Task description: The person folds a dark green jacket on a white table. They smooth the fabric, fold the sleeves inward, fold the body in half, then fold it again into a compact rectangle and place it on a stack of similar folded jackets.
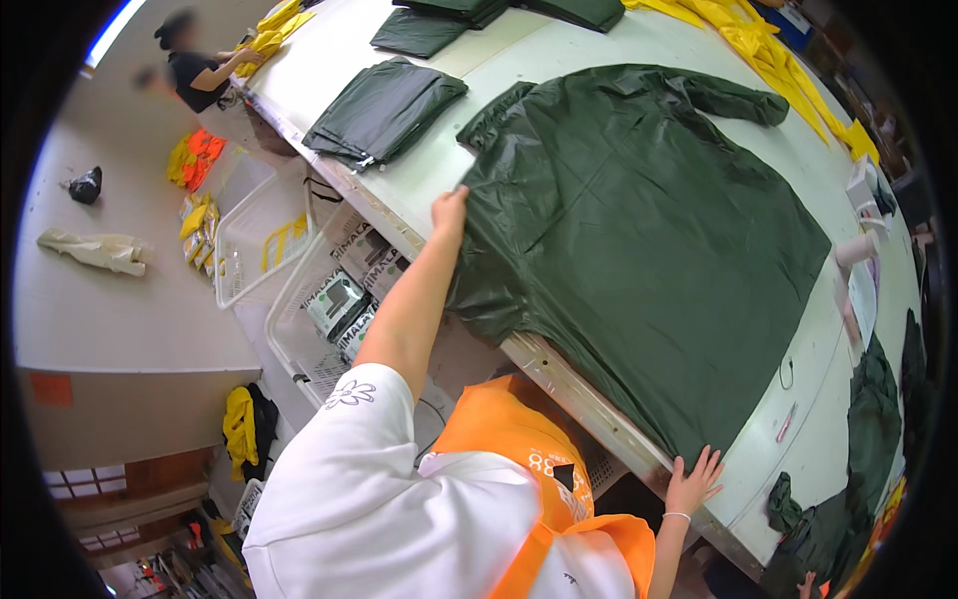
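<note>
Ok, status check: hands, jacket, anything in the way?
Left hand closed on side of green jacket. Right hand open at its bottom corner. Jacket spread out, partly overhanging table. Nothing seen on top.

It's a garment workshop we're in: a dark green garment lies spread over a big pale worktable, a folded stack beside it, plastic-wrapped packets in a white basket, a co-worker (far end!) handling yellow cloth.
</note>
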A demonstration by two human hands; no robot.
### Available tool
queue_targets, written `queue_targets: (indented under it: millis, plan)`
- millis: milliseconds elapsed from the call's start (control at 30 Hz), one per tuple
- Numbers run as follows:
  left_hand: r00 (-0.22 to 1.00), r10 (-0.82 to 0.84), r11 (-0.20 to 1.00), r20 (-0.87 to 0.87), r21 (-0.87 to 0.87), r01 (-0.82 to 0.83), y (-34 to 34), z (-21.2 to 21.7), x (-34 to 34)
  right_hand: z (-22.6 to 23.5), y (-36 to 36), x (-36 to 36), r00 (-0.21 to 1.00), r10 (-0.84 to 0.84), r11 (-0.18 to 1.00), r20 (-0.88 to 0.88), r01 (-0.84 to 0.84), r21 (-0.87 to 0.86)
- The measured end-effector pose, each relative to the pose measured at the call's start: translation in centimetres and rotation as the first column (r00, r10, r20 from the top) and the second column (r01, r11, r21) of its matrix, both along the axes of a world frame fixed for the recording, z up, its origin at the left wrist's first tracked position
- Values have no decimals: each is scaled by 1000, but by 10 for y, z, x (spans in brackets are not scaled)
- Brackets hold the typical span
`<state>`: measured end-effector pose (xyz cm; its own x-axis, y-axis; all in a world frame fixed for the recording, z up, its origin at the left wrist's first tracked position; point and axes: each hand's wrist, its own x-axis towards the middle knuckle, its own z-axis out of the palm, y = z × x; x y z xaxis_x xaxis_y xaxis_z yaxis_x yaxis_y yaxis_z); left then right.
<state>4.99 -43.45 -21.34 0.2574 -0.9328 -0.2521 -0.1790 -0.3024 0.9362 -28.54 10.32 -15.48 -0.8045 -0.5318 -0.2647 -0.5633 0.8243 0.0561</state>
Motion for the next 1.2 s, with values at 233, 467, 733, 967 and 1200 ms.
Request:
queue_targets:
  millis: [233, 467, 733, 967, 1200]
  plan:
    - [811, 259, 863, 525, -503, 50, 72, -1, 65, -6, 58, 5, 948, 293, 949, 127, -272, -161]
    - [972, -195, 945, -132, 241, 222, 156, -42, 121, -15, 92, 12, 926, 378, 885, -12, -365, -289]
    - [770, -271, 797, -577, 314, 516, 132, 114, 126, 33, 118, -92, 894, 179, 708, 411, 173, -685]
    - [630, -709, 703, -316, -253, 665, -67, 208, -47, 44, -1, -296, 762, -17, 308, 648, 620, -721]
    - [362, -792, 455, 492, 78, 887, -61, 51, 14, -28, 10, -237, 545, -347, 460, 764, 808, -368]
